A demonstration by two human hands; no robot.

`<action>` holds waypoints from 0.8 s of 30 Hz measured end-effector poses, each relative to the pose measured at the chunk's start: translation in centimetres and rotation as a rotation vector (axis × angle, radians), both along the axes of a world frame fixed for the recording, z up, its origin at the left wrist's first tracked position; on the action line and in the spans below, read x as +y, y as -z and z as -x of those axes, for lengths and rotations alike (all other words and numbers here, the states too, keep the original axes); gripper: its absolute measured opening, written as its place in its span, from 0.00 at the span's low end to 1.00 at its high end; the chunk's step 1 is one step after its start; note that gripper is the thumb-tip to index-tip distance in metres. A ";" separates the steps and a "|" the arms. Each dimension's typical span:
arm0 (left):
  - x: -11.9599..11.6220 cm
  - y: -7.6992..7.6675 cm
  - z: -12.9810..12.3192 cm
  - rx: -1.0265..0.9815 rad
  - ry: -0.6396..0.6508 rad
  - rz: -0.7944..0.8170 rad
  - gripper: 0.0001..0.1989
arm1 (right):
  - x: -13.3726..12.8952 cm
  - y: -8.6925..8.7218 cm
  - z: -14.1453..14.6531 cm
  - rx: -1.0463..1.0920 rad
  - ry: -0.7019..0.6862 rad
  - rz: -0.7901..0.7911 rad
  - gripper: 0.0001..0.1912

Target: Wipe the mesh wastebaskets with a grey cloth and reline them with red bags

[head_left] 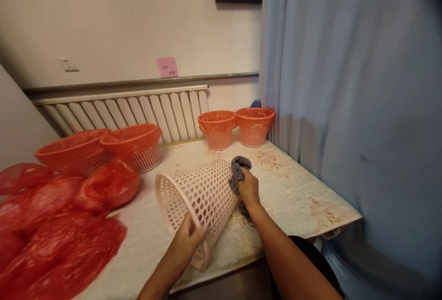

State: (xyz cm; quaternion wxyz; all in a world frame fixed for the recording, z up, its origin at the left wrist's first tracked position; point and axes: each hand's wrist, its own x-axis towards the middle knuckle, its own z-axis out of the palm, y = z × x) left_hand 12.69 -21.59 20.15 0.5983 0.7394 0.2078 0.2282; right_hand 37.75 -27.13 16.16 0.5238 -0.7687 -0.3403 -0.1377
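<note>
A pale pink perforated basket (210, 189) lies tilted on its side over the table, its open rim toward the lower left. My left hand (188, 235) grips the near side of that rim, with fingers inside the basket and the thumb outside. A dark grey cloth (237, 173) is bunched in my right hand (249, 188), which presses it against the basket's base end. Part of the cloth hangs below the right hand.
Two red-lined baskets (218, 129) stand at the table's back edge, two more (133, 141) at the left. Red plastic bags (65, 226) heap at the left front. A floral-covered table (286, 194) meets a blue curtain (321, 83) at right; a radiator (152, 111) is behind.
</note>
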 end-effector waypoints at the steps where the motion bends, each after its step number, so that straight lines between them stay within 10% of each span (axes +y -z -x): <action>1: 0.2 -0.9 -0.4 -0.052 -0.022 0.068 0.28 | 0.1 0.1 0.1 0.001 -0.009 -0.005 0.30; 6: -0.2 -2.6 -1.4 0.027 -0.009 0.058 0.23 | 0.4 -1.6 2.9 -0.098 -0.188 -0.084 0.31; 14: -1.9 0.3 -1.1 0.236 -0.032 -0.266 0.14 | -1.0 -5.8 9.8 -0.358 -0.826 -0.175 0.23; 24: -2.0 1.5 0.4 0.151 0.197 -0.089 0.31 | 0.1 -1.1 0.2 -0.005 -0.100 -0.029 0.31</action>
